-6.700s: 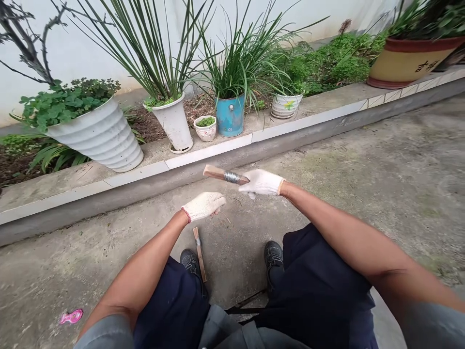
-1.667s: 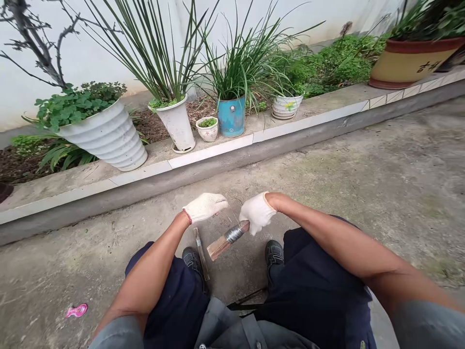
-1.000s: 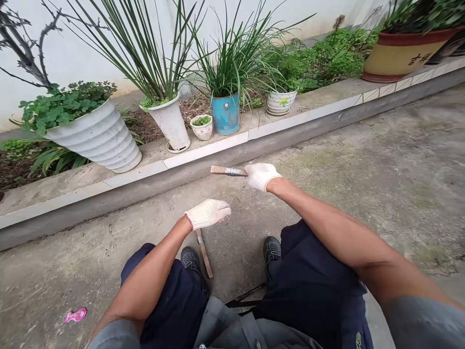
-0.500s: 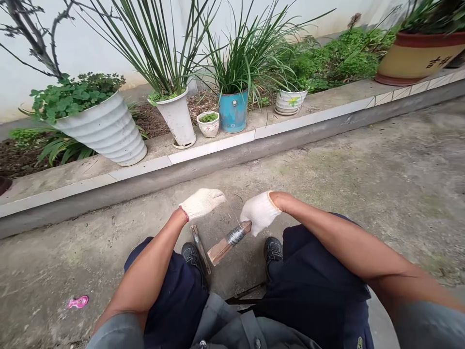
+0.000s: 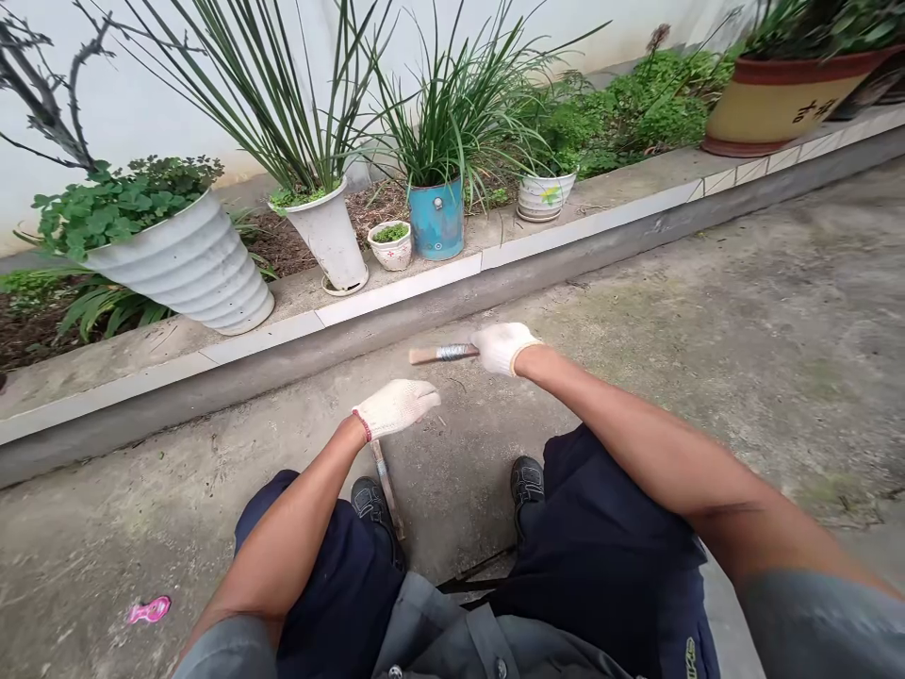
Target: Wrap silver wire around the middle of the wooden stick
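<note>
My right hand, in a white knit glove, is closed round one end of a wooden stick. Silvery wire is wound in a tight coil about the stick's middle. The stick lies nearly level in the air, pointing left. My left hand, gloved the same way, is lower and to the left, its fingers pinched together on the thin wire strand; the strand itself is too fine to follow now. A second wooden stick, with a band round it, is on the ground beside my left shoe, partly behind my left wrist.
A raised tiled ledge crosses ahead, bearing a ribbed white pot, a tall white pot, a blue pot and other planters. A pink object lies on the concrete at left. My shoes stand below my hands.
My right hand has risen away from me with the stick, which has swung from slanting to nearly level. My left hand has dropped slightly. The view has shifted a little.
</note>
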A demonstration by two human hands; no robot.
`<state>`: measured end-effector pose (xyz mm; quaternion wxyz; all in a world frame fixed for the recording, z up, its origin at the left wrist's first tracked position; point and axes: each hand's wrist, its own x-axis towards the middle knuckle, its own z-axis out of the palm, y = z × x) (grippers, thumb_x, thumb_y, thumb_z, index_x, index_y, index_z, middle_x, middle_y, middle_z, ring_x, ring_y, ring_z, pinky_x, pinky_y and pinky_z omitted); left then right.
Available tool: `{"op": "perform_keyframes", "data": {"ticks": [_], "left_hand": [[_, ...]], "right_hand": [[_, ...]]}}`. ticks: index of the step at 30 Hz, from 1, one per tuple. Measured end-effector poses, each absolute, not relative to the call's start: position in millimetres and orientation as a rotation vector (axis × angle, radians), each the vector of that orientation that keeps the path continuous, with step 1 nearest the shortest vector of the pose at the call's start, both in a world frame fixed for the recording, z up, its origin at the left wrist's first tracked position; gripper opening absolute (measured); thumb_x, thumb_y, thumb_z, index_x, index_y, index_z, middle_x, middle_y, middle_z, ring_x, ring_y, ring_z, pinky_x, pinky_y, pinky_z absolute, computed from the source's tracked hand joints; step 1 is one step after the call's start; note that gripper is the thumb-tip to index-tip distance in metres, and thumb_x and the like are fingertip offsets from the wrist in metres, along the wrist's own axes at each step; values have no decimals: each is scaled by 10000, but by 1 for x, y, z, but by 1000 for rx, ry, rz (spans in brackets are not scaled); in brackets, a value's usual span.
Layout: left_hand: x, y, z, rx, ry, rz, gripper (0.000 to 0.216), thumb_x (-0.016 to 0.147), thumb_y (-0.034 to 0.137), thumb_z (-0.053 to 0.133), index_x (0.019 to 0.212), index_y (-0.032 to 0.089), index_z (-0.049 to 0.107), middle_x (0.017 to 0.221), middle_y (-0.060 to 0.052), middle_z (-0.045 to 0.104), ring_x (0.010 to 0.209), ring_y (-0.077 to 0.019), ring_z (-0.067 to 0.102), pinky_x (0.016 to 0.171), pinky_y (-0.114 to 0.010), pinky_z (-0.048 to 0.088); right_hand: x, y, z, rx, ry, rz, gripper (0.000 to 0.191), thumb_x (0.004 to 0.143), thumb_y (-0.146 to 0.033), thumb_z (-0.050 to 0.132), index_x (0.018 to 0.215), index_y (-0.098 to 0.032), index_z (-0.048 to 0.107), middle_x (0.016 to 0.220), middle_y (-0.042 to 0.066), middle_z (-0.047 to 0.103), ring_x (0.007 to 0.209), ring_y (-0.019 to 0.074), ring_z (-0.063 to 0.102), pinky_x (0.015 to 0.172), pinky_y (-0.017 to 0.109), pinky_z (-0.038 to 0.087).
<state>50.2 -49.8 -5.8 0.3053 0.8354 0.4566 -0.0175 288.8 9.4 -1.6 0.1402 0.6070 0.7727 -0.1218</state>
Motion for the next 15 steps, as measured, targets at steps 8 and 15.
{"op": "perform_keyframes", "data": {"ticks": [8,15], "left_hand": [[42,-46,-6,2325,1130,-40,342,1020,370,420,863,207,676,808,-1,674,715,-154,564,708,-246,398],[44,-53,2,2075,1175,45,418,1020,501,441,821,194,644,750,-14,682,683,-163,600,683,-258,443]], "right_hand": [[275,-29,-13,904,2283,-843,198,636,-310,768,779,-185,713,667,-5,659,675,161,631,627,254,441],[297,-21,25,1275,2455,-1214,276,774,-455,678,860,-194,683,630,-18,680,556,113,584,543,210,374]]}}
